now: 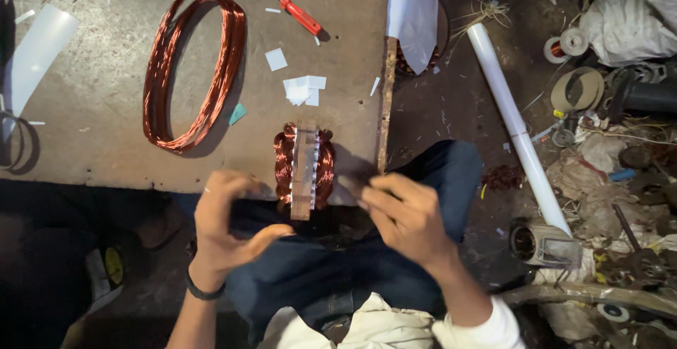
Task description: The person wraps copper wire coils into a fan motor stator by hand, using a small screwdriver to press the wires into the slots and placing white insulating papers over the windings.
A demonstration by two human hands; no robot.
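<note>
Coil-fitting under way | wound copper coil on its wooden former lies at the board's near edge | left hand open, empty; right hand pinching thin strip | next likely needs careful threading.

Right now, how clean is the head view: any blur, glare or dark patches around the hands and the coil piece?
Head view: both the left hand and right hand are motion-blurred; the copper-wound coil piece between them is fairly sharp. Light falls evenly on the board, with mild glare on the white tube. The lower left corner sinks into deep shadow.
</note>
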